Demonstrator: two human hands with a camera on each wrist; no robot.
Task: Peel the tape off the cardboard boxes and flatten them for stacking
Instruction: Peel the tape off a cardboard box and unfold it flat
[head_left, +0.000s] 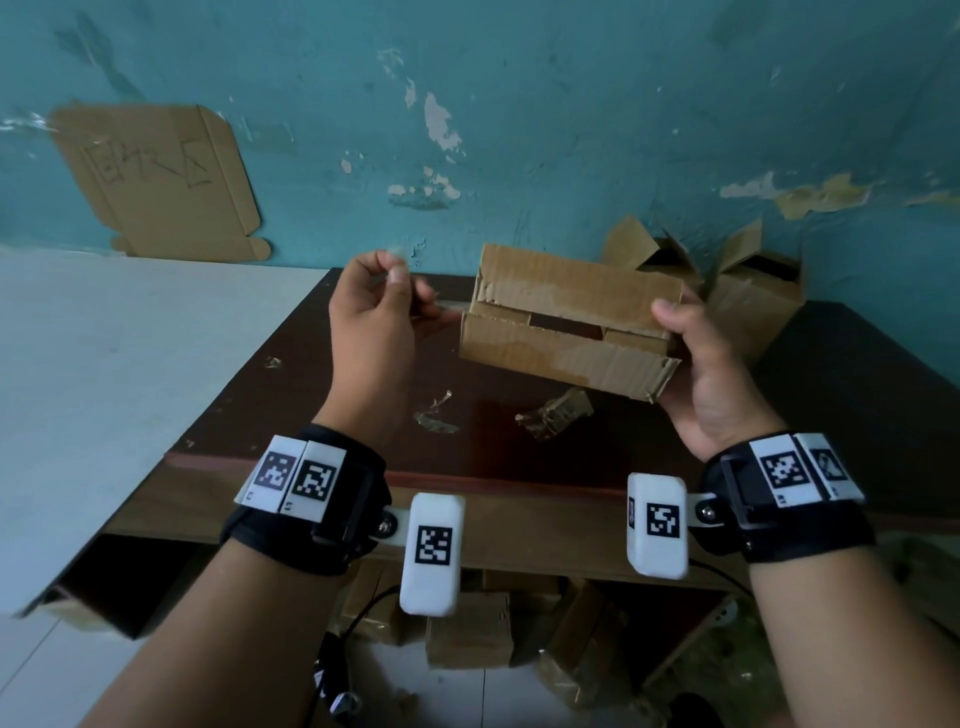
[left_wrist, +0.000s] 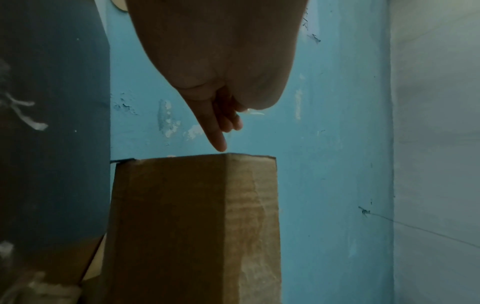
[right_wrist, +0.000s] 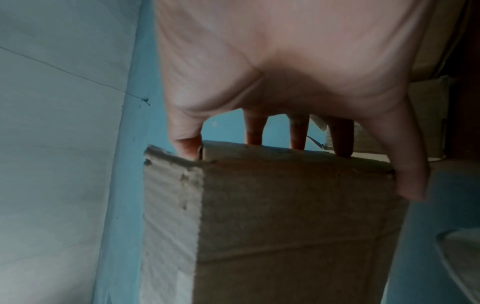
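Box (head_left: 566, 327) w/ scuffed flaps parted, slot showing

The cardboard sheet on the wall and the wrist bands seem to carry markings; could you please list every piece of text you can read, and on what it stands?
"回收区", handwritten in dark pen on the flattened cardboard sheet leaning against the blue wall; the middle character is sketchy, so this reading is uncertain.
Square black-and-white code patterns, not words, on the white wrist tags.
No print is readable on the cardboard box held in the right hand.
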